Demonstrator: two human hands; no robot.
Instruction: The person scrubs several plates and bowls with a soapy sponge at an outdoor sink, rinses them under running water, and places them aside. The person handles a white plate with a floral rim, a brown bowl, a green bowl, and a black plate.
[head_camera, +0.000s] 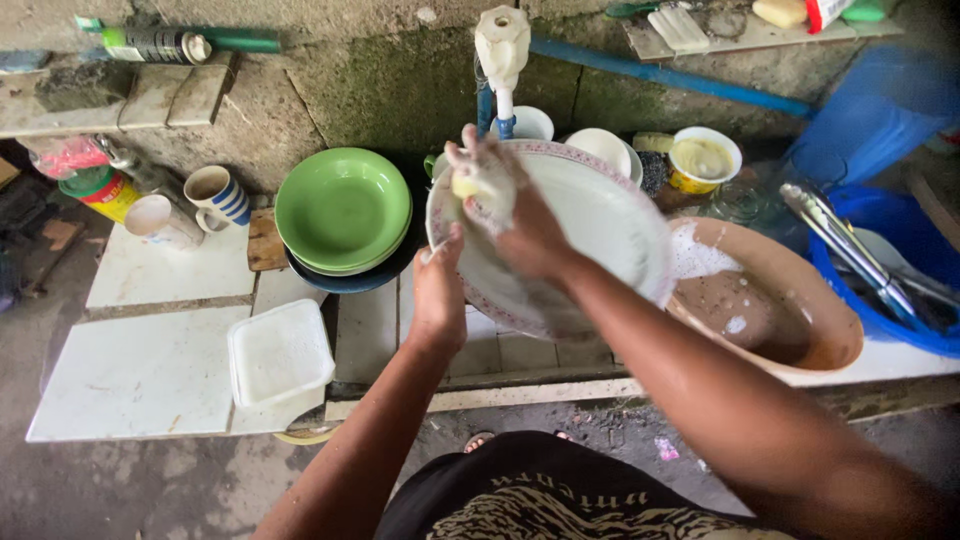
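Large oval white platter (600, 225) with patterned rim: held tilted on edge at picture centre, face toward the viewer, long axis running from 10 o'clock to 4 o'clock, lower end over the tiled counter (140, 370). Left hand (440, 290): forearm rising from 6 o'clock, fingers closed on the platter's rim at its 8 o'clock edge. Right hand (505, 215): forearm entering from 4 o'clock, soapy fingers curled round a small yellow sponge (465, 185) pressed on the platter's upper left face. Brown basin (800, 320) of sudsy water: at 3 o'clock, just beside the platter. Green bowls (343, 208), stacked: at 9 o'clock. Striped mug (215, 195): at 10 o'clock. White square tub (280, 352): at 8 o'clock. Red-and-yellow labelled can (105, 190): far 9 o'clock, tilted. Dark cylindrical tube (155, 44) with green cap: on ledge at 11 o'clock, lying flat. Yellow-labelled cup (705, 160): at 2 o'clock.
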